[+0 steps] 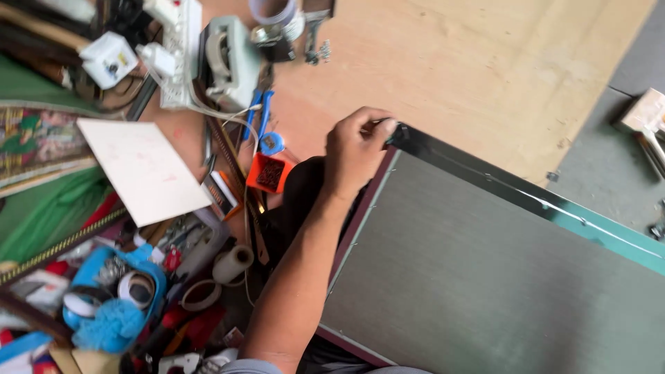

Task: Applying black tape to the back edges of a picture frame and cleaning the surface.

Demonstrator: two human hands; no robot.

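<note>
Your grey backing board [485,277] lies face-down across the lower right of the plywood bench [485,62], framed by a dark maroon edge and a glossy black tape strip [499,176] running along its far side. Your left hand [357,149] sits at the board's near top corner, fingers curled and pinching the end of that strip. Keep the pinch tight on the corner and the strip flat against the edge so it lies without wrinkles. Your right hand is out of view. Just left of the hand sits a small orange tray [270,173] of tacks; beyond it, cluttered tools, tape rolls [138,287] and a white card [142,170].
</note>
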